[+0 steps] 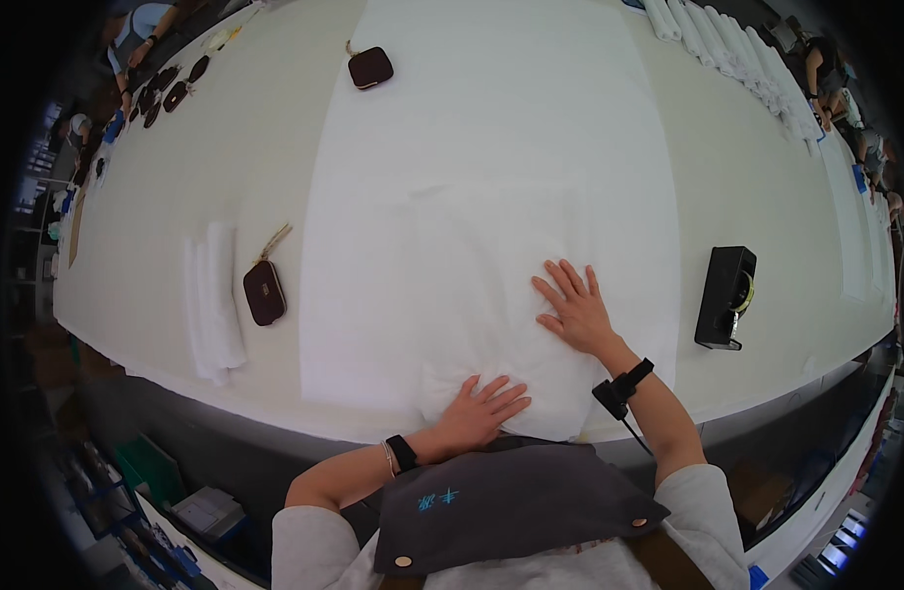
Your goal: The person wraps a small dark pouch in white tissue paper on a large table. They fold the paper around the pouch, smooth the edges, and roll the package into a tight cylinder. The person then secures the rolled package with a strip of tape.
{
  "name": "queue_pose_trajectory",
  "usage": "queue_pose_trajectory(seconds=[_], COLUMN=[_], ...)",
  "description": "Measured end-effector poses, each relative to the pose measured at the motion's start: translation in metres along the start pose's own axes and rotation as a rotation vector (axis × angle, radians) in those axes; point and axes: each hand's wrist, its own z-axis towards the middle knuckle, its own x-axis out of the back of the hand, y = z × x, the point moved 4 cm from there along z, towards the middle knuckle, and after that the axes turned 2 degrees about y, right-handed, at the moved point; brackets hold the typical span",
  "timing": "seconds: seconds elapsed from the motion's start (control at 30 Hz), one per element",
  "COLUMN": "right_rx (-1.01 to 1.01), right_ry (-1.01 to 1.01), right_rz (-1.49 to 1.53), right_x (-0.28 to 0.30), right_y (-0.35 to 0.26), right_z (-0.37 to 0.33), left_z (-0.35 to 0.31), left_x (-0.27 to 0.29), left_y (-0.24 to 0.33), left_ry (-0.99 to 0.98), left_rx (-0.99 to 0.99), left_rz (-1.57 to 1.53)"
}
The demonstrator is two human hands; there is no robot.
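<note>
A thin white sheet [452, 285], soft and slightly creased, is spread on a larger white layer [359, 295] over the table. My left hand [477, 408] lies on its near edge, close to my apron, fingers stretched to the right. Farther up and to the right, my right hand [577, 310] rests flat on the sheet with fingers spread. Neither hand grasps anything. Left of the layer is a small dark brown zip case [265, 293] with a beige strap, beside white rolls [214, 300]. Another brown case [370, 68] sits at the far side.
A black tape dispenser [725, 298] stands on the right. Several white rolls [727, 49] lie at the far right. More dark cases [175, 95] are grouped at the far left near another person [137, 39]. The table's near edge [265, 430] curves before me.
</note>
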Motion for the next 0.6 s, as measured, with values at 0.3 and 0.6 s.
queue_pose_trajectory(seconds=[0.3, 0.6], right_rx=[-0.119, 0.031], right_ry=[0.306, 0.004], right_rz=[0.352, 0.339], right_x=[0.052, 0.014], right_y=[0.009, -0.075], right_z=[-0.026, -0.158], left_z=[-0.001, -0.005], left_x=[0.012, 0.008], left_y=[0.002, -0.002], left_ry=[0.025, 0.222], left_rx=[0.032, 0.019], left_rz=[-0.019, -0.159])
